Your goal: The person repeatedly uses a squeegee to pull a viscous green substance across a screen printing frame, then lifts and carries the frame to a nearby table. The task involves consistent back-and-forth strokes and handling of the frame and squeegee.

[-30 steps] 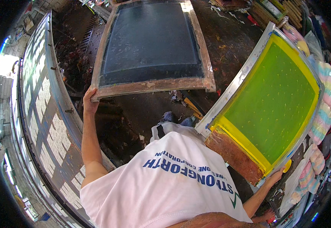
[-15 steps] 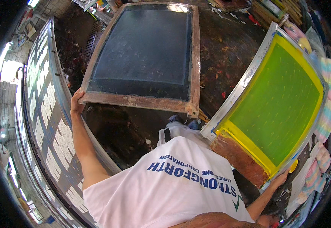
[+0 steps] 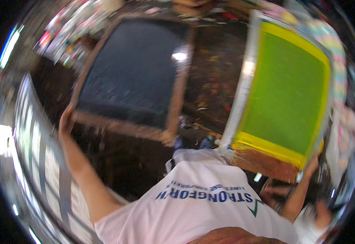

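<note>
My left hand (image 3: 66,118) is closed on the near left corner of a screen-printing frame with a brown border (image 3: 116,124) and dark mesh (image 3: 132,69). That frame is held out in front of me, tilted, with a bright reflection on its right side. On the other side, my right hand (image 3: 312,163) grips the near right corner of a second screen-printing frame, with green mesh (image 3: 285,93), a yellow border and pale metal edges. A reddish-brown strip (image 3: 263,162) runs along its near end. The fingers of both hands are partly hidden and blurred.
A long rack or panel with pale patches (image 3: 43,158) curves along my left. Colourful clutter (image 3: 75,28) lies far left. Striped pastel cloth (image 3: 336,57) hangs at the right. The dark, stained floor (image 3: 210,69) shows between the frames; blurred skin-coloured shapes (image 3: 322,213) appear at lower right.
My view has turned, blurring the scene. Both frames appear further left; the dark one sits lower and more tilted, the green one higher and more upright. Both hands keep their grip.
</note>
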Available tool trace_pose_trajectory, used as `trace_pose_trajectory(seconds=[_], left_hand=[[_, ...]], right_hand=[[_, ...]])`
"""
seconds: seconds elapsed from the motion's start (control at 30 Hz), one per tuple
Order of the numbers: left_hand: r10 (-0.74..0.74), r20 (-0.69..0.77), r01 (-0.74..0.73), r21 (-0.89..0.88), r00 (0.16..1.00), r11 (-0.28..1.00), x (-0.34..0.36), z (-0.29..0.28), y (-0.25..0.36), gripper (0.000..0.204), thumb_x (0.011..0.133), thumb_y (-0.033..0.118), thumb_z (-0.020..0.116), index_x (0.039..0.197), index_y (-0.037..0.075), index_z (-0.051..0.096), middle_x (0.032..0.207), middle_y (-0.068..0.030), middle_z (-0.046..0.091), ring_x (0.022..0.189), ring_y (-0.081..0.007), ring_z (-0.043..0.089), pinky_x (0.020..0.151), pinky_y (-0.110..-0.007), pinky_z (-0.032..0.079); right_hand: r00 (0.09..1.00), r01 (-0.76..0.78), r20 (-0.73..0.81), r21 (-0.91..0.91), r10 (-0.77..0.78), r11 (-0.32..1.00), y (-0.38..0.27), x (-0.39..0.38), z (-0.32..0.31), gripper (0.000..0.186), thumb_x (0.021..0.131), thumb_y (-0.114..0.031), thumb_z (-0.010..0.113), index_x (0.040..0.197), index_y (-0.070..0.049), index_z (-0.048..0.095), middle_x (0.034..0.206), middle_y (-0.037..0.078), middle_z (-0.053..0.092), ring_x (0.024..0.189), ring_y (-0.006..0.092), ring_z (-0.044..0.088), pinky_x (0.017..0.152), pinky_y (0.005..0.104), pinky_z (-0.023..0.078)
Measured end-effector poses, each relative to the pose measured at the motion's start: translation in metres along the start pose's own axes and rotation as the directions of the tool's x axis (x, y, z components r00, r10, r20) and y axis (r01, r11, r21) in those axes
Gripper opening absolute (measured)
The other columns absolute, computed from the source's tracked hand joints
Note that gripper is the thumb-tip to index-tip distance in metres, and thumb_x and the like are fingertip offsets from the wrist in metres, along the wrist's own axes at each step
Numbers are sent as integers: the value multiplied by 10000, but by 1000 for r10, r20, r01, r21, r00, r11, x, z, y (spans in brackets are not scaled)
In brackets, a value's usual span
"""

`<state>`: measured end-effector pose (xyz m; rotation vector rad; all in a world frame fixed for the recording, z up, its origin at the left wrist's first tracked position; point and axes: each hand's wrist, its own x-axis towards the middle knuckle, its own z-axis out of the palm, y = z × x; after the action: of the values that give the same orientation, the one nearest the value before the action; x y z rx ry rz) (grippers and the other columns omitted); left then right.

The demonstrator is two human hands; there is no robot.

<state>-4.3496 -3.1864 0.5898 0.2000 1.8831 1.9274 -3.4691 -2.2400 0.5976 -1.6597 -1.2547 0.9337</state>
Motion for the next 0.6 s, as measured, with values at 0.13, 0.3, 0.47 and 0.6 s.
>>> trace_pose_trajectory(seconds=[0.13,0.3,0.47,0.6], left_hand=[[-225,-389,244,1,894,970,89,-26,-16,509,981,353,709,1372,29,667,1244,-93,715,1150,-263,665,1020,-419,494],[-329,-389,243,-255,861,936,153,-17,-27,633,967,462,643,1442,45,614,1316,-131,659,1190,-332,624,993,-509,490],[-251,-704,193,-163,665,968,164,43,-26,776,948,576,606,1546,89,523,1385,-186,628,1292,-391,570,1084,-542,442],[712,-409,448,882,570,148,131,152,11,687,975,588,599,1423,69,640,1399,-204,629,1264,-367,601,1083,-523,452]], right_hand=[[949,198,-133,-450,-285,871,8,-9,-10,665,1082,-569,496,1117,76,655,804,139,518,771,225,444,741,453,374],[922,257,-62,-641,-383,723,16,-14,-10,669,1082,-545,513,1074,107,668,697,200,595,646,291,481,655,508,403],[877,388,-125,-384,-463,838,23,-14,-1,610,1075,-509,551,1187,74,696,1044,222,739,870,349,670,813,477,502],[924,241,-141,-510,-356,826,15,-23,-11,669,1085,-516,530,921,112,689,828,259,686,785,374,646,759,500,481]])
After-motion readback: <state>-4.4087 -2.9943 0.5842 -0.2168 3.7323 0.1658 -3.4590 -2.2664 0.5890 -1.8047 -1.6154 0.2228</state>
